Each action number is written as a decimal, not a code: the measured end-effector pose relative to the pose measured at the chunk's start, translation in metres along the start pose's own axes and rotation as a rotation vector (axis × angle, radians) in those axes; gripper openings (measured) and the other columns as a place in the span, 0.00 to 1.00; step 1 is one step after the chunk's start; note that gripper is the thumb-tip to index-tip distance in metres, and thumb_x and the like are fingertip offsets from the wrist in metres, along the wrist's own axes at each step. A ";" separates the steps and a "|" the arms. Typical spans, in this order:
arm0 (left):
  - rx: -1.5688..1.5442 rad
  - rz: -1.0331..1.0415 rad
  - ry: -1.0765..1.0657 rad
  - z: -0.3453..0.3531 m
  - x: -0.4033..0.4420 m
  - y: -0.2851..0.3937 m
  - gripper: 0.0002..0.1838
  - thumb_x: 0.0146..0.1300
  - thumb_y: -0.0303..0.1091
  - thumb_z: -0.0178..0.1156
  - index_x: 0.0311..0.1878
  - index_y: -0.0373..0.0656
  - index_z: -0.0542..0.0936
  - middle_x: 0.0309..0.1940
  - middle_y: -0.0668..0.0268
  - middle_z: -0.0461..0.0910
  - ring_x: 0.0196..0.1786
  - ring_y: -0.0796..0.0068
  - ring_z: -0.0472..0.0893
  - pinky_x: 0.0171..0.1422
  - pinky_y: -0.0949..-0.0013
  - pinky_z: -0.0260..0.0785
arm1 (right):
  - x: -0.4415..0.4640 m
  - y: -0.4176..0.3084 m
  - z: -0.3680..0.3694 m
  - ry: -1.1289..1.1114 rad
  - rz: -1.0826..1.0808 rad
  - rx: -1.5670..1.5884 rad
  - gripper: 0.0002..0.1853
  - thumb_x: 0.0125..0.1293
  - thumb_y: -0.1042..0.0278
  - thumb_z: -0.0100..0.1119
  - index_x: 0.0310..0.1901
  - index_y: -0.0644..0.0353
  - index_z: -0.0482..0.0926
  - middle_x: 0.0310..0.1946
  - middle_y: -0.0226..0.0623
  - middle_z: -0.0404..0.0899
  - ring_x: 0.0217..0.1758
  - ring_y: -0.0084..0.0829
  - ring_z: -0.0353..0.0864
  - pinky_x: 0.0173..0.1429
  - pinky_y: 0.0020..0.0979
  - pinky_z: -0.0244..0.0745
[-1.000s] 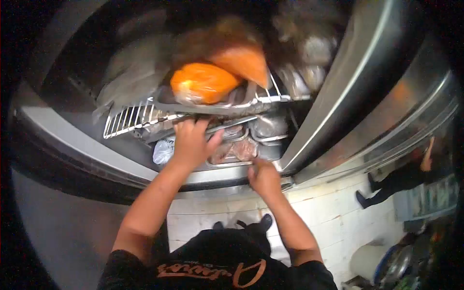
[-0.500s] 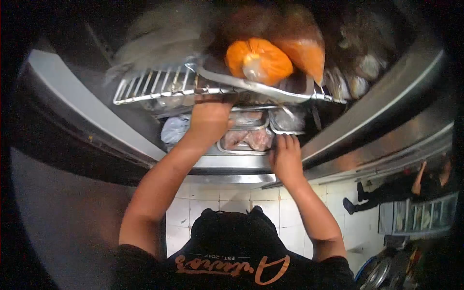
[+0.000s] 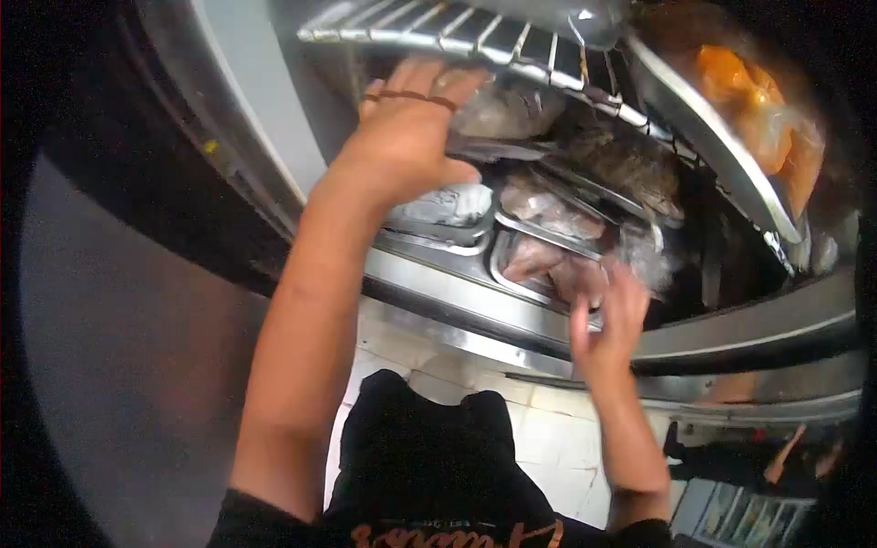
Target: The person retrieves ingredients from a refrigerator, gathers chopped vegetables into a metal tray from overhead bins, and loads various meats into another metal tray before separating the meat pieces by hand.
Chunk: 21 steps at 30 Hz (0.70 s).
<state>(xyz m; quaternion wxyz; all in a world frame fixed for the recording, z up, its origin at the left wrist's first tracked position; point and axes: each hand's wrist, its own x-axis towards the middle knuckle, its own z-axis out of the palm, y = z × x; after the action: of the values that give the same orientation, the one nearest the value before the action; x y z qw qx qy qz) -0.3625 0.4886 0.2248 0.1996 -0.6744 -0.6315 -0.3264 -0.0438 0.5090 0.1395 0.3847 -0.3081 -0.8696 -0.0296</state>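
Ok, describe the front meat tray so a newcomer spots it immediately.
In the open refrigerator, look below the wire shelf to the steel front ledge. Just behind it sits a metal tray of pink raw meat, the right hand at one end. It's nearer the ledge than the meat tray behind, with a white plastic bundle to its left.

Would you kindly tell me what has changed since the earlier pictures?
The left hand has moved leftward below the wire shelf, from right of the white bag towards its left. The view has swung, putting the orange bag further right. The right hand stays at the right end of the front meat tray.
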 end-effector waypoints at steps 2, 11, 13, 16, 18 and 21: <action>0.022 -0.002 0.092 0.024 -0.004 -0.009 0.43 0.41 0.45 0.78 0.65 0.54 0.74 0.59 0.51 0.74 0.66 0.49 0.69 0.70 0.48 0.57 | 0.049 0.008 -0.004 0.134 -0.011 -0.259 0.23 0.55 0.62 0.71 0.53 0.57 0.80 0.63 0.48 0.70 0.65 0.54 0.68 0.69 0.51 0.60; 0.231 -0.193 -0.084 -0.023 0.033 0.016 0.28 0.49 0.52 0.75 0.48 0.42 0.84 0.42 0.52 0.85 0.48 0.49 0.82 0.54 0.54 0.73 | 0.149 0.094 -0.012 -0.027 0.202 -0.327 0.20 0.62 0.48 0.63 0.50 0.50 0.85 0.52 0.45 0.82 0.57 0.48 0.80 0.63 0.47 0.71; 0.321 -0.184 -0.275 -0.017 0.044 -0.012 0.32 0.58 0.62 0.64 0.55 0.46 0.82 0.42 0.50 0.84 0.46 0.53 0.83 0.55 0.57 0.73 | 0.154 0.121 0.007 0.102 0.204 -0.350 0.20 0.61 0.51 0.64 0.52 0.51 0.83 0.51 0.46 0.83 0.56 0.47 0.81 0.61 0.46 0.73; 0.270 -0.297 -0.435 -0.037 0.054 0.013 0.28 0.62 0.59 0.61 0.57 0.50 0.81 0.47 0.55 0.85 0.50 0.56 0.83 0.57 0.59 0.73 | 0.150 0.133 0.013 0.195 0.100 -0.431 0.23 0.56 0.49 0.70 0.51 0.51 0.84 0.50 0.44 0.84 0.55 0.48 0.81 0.60 0.46 0.73; 0.250 -0.225 -0.435 -0.027 0.048 0.008 0.27 0.62 0.58 0.62 0.58 0.51 0.81 0.48 0.57 0.85 0.51 0.57 0.83 0.57 0.60 0.73 | 0.148 0.127 0.015 0.092 0.242 -0.484 0.26 0.51 0.44 0.73 0.49 0.49 0.85 0.54 0.41 0.82 0.60 0.50 0.77 0.62 0.49 0.70; 0.248 -0.387 -0.538 -0.052 0.054 0.034 0.22 0.63 0.52 0.63 0.56 0.51 0.82 0.47 0.60 0.85 0.53 0.60 0.83 0.58 0.62 0.73 | 0.143 0.109 0.007 0.076 0.218 -0.426 0.23 0.52 0.43 0.73 0.47 0.43 0.86 0.53 0.42 0.81 0.61 0.48 0.75 0.67 0.51 0.64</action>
<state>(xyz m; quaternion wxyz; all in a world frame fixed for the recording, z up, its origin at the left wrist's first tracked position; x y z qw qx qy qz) -0.3397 0.4877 0.3035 0.0406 -0.5747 -0.8124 -0.0897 -0.0613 0.6723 0.2132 0.3441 -0.4731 -0.7903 -0.1824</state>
